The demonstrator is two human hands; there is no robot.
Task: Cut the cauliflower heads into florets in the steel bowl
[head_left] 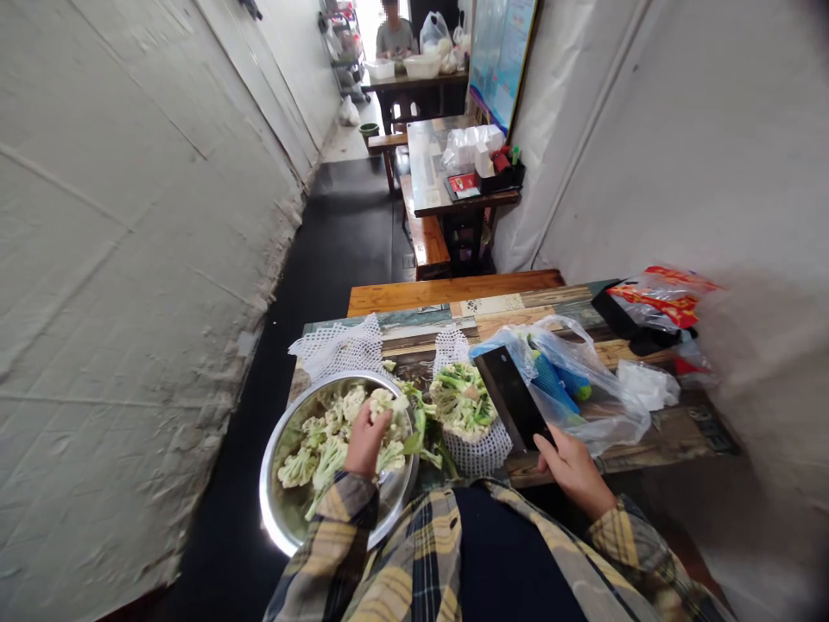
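My left hand (367, 441) is over a steel bowl (268, 484), its fingers closed on a cauliflower floret (387, 402). Several cut cauliflower pieces (330, 458) lie in the bowl beneath it. My right hand (573, 466) grips a cleaver (511, 393), whose broad dark blade points up and to the left. Close to the blade's left side, a larger cauliflower head (463, 402) rests on white foam netting (483, 453). Green leaves (424, 428) lie between the bowl and that head.
On the wooden table (680, 441), a clear plastic bag (609, 402) holds blue-netted produce. Another foam net (343, 345) lies behind the bowl. Red-and-clear packaging (667, 294) is at the right by the wall. Benches and further tables (431, 190) stand ahead, with a person (394, 39) at the far one.
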